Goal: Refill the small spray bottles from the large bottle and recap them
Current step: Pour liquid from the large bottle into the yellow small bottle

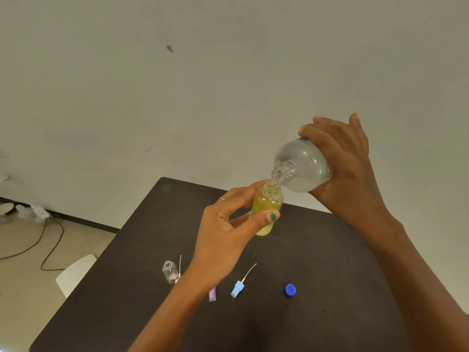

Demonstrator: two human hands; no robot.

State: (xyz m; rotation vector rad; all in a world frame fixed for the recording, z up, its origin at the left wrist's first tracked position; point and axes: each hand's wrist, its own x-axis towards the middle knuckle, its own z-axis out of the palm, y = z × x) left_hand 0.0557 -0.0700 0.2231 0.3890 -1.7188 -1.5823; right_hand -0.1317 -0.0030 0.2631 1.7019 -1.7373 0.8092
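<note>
— Where are the hands?

— Both raised above the dark matte table (317, 262); the right hand (347, 171) is wrapped around the large clear plastic bottle (302, 166), tipped so its open threaded neck points down and left; the left hand (223, 235) pinches the small yellow-tinted glass spray bottle (266, 209) between thumb and fingers, upright, its mouth touching the large bottle's neck.

— And on the table?

— A small clear empty glass bottle (170, 271) stands uncapped at the left; a pink spray cap (212, 293) lies partly behind the left wrist; a light-blue spray cap with a thin dip tube (237, 288) lies beside it; a round blue screw cap (290, 289) sits further right.
</note>
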